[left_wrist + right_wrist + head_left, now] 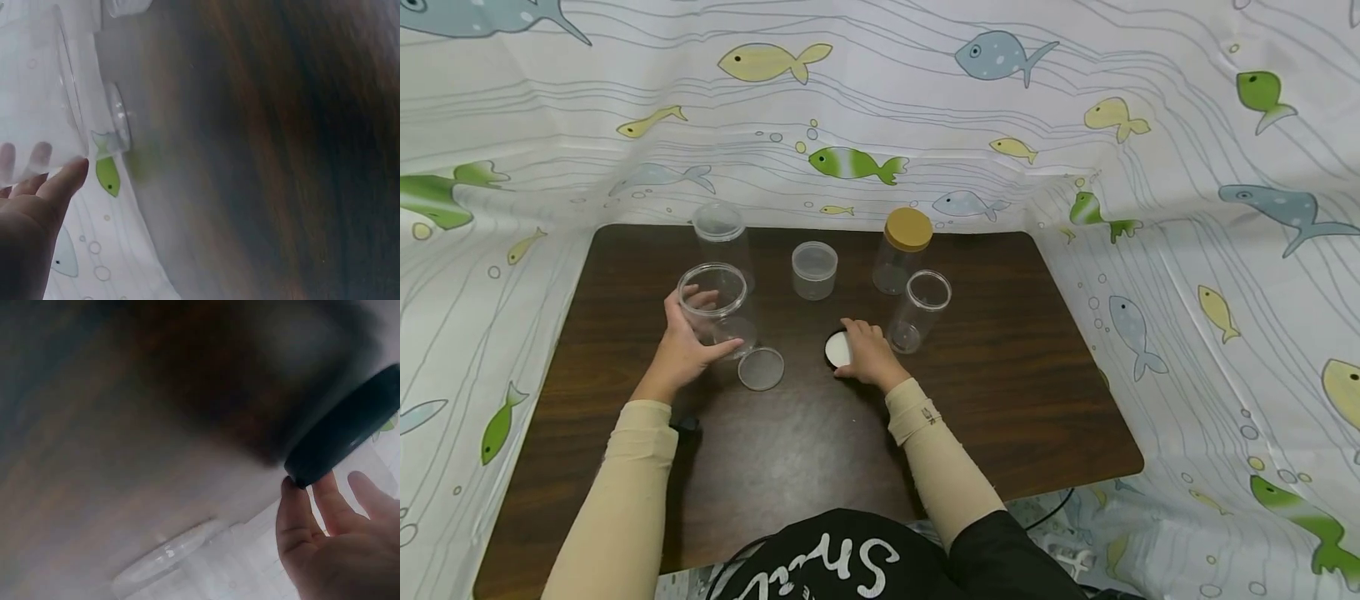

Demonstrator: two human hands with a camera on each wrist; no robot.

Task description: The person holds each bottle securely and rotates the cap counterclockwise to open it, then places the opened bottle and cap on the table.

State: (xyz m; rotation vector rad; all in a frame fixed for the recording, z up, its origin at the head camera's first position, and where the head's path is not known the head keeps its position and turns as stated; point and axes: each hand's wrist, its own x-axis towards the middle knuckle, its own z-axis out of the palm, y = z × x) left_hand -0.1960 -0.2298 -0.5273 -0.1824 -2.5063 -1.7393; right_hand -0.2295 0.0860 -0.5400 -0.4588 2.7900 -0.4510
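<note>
My left hand [688, 342] grips a wide clear jar [713, 302] from its left side, thumb in front and fingers behind. The jar's open rim faces up; in the left wrist view, fingertips show through its wall. In my right hand [871, 357] is a round black lid [838, 349], its white inner face turned up, held by the edge between thumb and fingers. The right wrist view shows the dark side of this lid [344, 428] at the fingertips. A clear round lid [761, 369] lies on the table just right of my left thumb.
Behind the held jar stands another clear jar [720, 229]. A short clear jar [814, 271] is at the back middle. To the right are a jar with a yellow lid [904, 246] and an uncapped clear jar [917, 312]. A fish-print sheet [865, 108] surrounds the brown table [1000, 375].
</note>
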